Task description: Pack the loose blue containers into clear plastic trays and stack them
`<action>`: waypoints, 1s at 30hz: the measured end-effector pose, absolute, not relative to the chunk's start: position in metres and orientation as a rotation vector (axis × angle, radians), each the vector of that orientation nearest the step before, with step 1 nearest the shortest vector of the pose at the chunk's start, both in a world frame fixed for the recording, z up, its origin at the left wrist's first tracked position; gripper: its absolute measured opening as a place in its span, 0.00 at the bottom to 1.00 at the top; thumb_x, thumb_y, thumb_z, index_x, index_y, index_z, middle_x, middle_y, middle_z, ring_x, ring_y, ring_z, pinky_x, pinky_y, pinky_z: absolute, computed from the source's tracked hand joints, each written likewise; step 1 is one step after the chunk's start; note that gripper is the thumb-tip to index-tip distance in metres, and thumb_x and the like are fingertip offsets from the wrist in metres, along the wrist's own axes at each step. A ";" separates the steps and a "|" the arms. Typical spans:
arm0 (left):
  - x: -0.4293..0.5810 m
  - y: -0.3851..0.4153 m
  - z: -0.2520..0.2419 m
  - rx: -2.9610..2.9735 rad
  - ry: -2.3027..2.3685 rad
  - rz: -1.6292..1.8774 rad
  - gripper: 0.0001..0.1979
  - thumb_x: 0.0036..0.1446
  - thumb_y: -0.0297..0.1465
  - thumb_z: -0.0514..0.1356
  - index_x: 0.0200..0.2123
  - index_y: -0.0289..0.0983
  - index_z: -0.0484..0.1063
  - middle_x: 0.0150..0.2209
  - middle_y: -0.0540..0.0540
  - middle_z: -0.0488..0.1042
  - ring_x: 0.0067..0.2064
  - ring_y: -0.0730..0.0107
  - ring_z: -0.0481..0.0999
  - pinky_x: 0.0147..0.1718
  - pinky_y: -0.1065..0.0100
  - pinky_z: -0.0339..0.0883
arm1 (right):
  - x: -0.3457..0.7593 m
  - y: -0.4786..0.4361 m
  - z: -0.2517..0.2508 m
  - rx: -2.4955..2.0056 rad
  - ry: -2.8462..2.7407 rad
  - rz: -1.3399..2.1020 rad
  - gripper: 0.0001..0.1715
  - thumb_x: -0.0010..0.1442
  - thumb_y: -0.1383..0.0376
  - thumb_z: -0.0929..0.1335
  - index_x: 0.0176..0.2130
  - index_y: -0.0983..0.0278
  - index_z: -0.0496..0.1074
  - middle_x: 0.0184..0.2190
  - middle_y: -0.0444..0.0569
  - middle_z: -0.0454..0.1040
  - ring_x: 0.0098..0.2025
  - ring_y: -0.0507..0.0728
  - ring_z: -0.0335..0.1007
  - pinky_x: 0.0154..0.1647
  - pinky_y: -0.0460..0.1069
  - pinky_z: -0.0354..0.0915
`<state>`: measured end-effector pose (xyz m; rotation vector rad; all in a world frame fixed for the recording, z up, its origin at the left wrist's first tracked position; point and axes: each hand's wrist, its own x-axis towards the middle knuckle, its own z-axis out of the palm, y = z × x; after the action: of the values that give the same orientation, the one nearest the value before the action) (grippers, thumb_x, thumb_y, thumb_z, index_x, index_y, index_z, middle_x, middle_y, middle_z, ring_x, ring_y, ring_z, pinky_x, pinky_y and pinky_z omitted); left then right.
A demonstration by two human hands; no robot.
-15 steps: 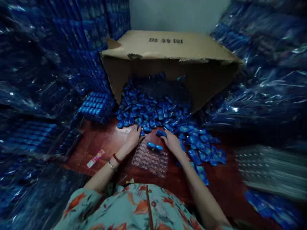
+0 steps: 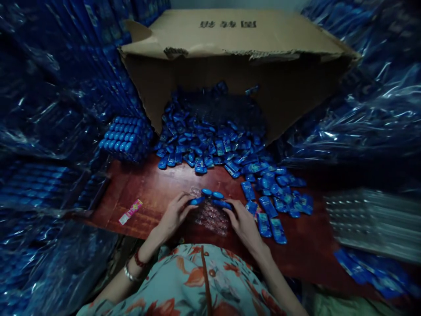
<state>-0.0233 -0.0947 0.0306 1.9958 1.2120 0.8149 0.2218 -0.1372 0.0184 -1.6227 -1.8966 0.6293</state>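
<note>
The person leans over a red-brown tabletop (image 2: 154,188) with a clear tray (image 2: 212,219) right in front of them. The left hand (image 2: 176,213) has its fingertips pinched on a blue packet (image 2: 196,201) at the tray's 10 o'clock corner. The right hand (image 2: 244,221) grips a second blue packet (image 2: 222,204) near the tray's 1 o'clock edge. Two seated packets (image 2: 212,193) lie side by side along the tray's far rim, just beyond both hands. At 12 o'clock a cardboard box (image 2: 237,39) lies on its side, and a heap of packets (image 2: 210,140) spills from it towards 3 o'clock. A block of filled trays (image 2: 126,136) sits at 10 o'clock, a pink wrapper (image 2: 130,211) at 9 o'clock, and stacked empty trays (image 2: 371,224) at 3 o'clock.
</note>
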 end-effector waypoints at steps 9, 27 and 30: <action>-0.008 -0.081 0.016 2.574 0.935 0.435 0.16 0.61 0.22 0.49 0.51 0.35 0.64 0.49 0.38 0.69 0.52 0.60 0.70 0.49 0.57 0.69 | 0.213 -0.117 0.031 -1.608 -2.630 0.052 0.18 0.58 0.77 0.59 0.46 0.65 0.66 0.38 0.54 0.71 0.39 0.58 0.68 0.41 0.50 0.65; 0.013 -0.084 0.032 2.487 1.126 0.050 0.16 0.55 0.17 0.48 0.45 0.34 0.67 0.44 0.40 0.70 0.43 0.63 0.73 0.43 0.61 0.71 | 0.175 -0.104 0.064 -1.617 -2.846 0.192 0.13 0.60 0.75 0.59 0.42 0.67 0.67 0.36 0.55 0.71 0.38 0.59 0.69 0.34 0.51 0.63; 0.006 -0.077 0.018 2.482 1.105 0.221 0.18 0.55 0.19 0.49 0.48 0.35 0.66 0.45 0.40 0.70 0.40 0.64 0.74 0.39 0.64 0.71 | 0.163 -0.099 0.061 -1.694 -2.814 0.204 0.11 0.60 0.74 0.59 0.41 0.67 0.67 0.35 0.56 0.72 0.36 0.59 0.68 0.32 0.51 0.63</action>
<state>0.0063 -0.0771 0.0184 2.4819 1.1050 0.2212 0.1634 -0.0992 0.0611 -1.6943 -2.8144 0.2040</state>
